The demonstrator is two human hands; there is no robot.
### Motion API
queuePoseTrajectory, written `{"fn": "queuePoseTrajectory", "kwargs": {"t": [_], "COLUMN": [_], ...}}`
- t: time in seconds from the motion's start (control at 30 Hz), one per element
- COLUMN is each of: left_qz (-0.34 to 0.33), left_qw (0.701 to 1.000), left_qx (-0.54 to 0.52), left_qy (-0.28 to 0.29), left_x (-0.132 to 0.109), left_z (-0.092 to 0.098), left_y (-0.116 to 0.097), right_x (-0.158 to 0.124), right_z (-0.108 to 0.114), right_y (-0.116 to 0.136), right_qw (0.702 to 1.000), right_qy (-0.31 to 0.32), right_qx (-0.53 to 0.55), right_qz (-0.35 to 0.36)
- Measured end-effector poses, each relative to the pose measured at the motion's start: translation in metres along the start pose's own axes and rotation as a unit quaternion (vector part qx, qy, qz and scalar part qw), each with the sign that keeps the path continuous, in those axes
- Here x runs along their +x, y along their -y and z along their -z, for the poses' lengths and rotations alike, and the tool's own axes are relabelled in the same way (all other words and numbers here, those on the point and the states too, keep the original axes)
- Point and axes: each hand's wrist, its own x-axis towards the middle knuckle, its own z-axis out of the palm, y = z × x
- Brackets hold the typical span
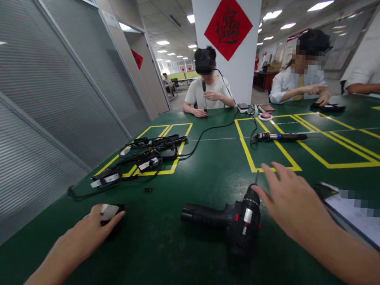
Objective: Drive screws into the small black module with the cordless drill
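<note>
My left hand (pixel 84 233) is closed round a small black block with a grey-white top face (pixel 108 212), low over the green table (pixel 156 257) or resting on it; I cannot tell which. The fingers cover much of the block, so its kind is unclear. My right hand (pixel 291 201) is open, its fingers spread above the front end of a black cordless drill (pixel 236 221). The drill lies on its side, handle pointing left, with a thin bit pointing away from me. My thumb appears close to its chuck; contact is hard to judge.
Black power adapters with cables (pixel 150 155) lie heaped inside yellow tape at the left. A small black piece (pixel 147 190) lies nearer. A slim black tool (pixel 281 136) lies beyond the drill, a flat device (pixel 357 215) at right. Several people sit around the table.
</note>
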Motion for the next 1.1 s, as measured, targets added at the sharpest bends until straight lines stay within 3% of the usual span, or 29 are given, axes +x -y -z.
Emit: {"fn": "queuePoseTrajectory", "kwargs": {"t": [0.1, 0.2, 0.3, 0.37, 0.43, 0.53, 0.67, 0.9, 1.03, 1.1], "left_qz": [0.002, 0.004, 0.001, 0.002, 0.011, 0.03, 0.073, 0.066, 0.048, 0.038], "left_qw": [1.0, 0.999, 0.998, 0.995, 0.991, 0.985, 0.97, 0.961, 0.954, 0.95], "left_qx": [-0.022, -0.039, -0.066, -0.097, -0.128, -0.155, -0.194, -0.22, -0.236, -0.248], "left_qy": [0.018, 0.017, 0.001, -0.02, -0.043, -0.073, -0.127, -0.152, -0.178, -0.186], "left_x": [-0.002, -0.007, -0.014, -0.019, -0.025, -0.032, -0.039, -0.041, -0.041, -0.043], "left_z": [0.001, 0.002, 0.002, 0.002, 0.0, -0.007, -0.018, -0.03, -0.032, -0.03], "left_y": [0.004, 0.005, 0.006, 0.007, 0.009, 0.01, 0.007, 0.008, 0.009, 0.008], "right_x": [0.048, 0.089, 0.11, 0.112, 0.109, 0.102, 0.101, 0.107, 0.103, 0.096], "right_z": [0.002, -0.013, -0.04, -0.062, -0.084, -0.114, -0.134, -0.133, -0.132, -0.127], "right_y": [0.064, 0.145, 0.234, 0.282, 0.312, 0.323, 0.313, 0.315, 0.316, 0.318], "right_qw": [0.987, 0.955, 0.942, 0.947, 0.953, 0.958, 0.95, 0.937, 0.936, 0.919], "right_qy": [0.043, 0.117, 0.199, 0.198, 0.162, 0.072, 0.068, 0.107, 0.081, 0.051], "right_qx": [0.108, 0.184, 0.217, 0.238, 0.249, 0.264, 0.284, 0.272, 0.294, 0.36], "right_qz": [0.107, 0.203, 0.161, 0.082, 0.051, 0.087, 0.111, 0.193, 0.175, 0.154]}}
